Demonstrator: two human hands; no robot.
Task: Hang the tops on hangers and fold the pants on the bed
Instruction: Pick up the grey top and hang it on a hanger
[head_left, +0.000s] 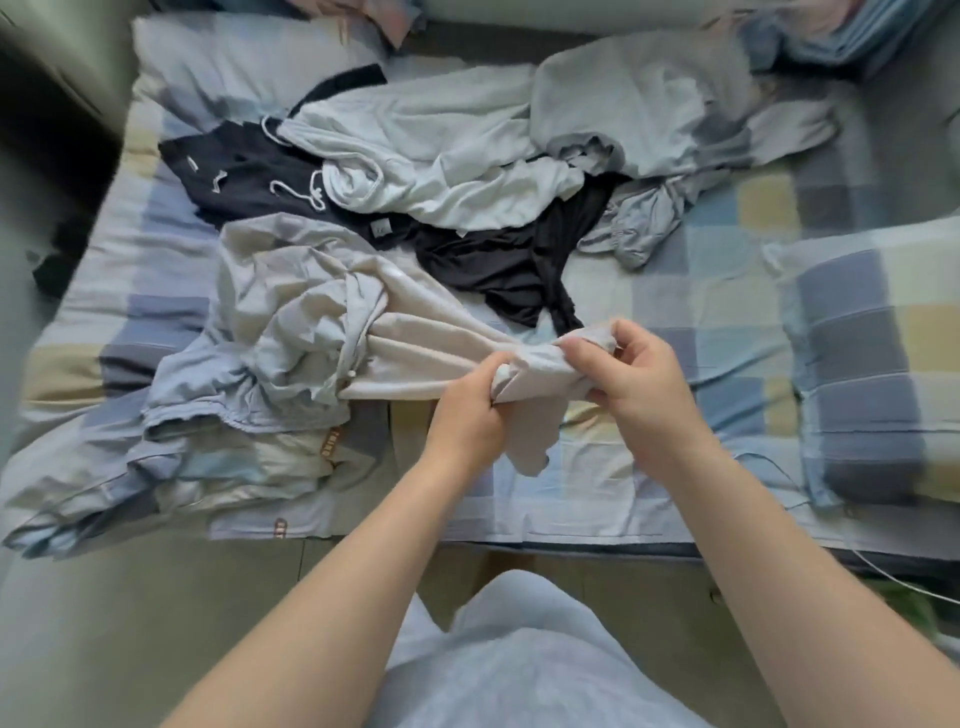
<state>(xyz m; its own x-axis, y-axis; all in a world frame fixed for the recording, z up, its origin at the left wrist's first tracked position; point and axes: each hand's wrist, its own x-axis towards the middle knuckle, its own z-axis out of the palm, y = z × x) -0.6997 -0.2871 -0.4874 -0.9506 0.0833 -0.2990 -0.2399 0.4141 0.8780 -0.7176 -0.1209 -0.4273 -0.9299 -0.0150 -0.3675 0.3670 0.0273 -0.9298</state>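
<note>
gripping one end of the beige garment (410, 332) with both hands. left hand (467, 415) is fisted round the fabric, right hand (641, 379) pinches the edge between thumb and fingers. the rest of it trails back-left into a crumpled heap on the bed (727, 291); the held end is near the front edge. top or pants: can't tell. black garment (498, 260) lies just behind, white top (441, 171) and grey top (649, 104) further back. checked pillow (857, 364) is at right.

The person has bare forearms (332, 566) and wears a pale grey garment (519, 670).
</note>
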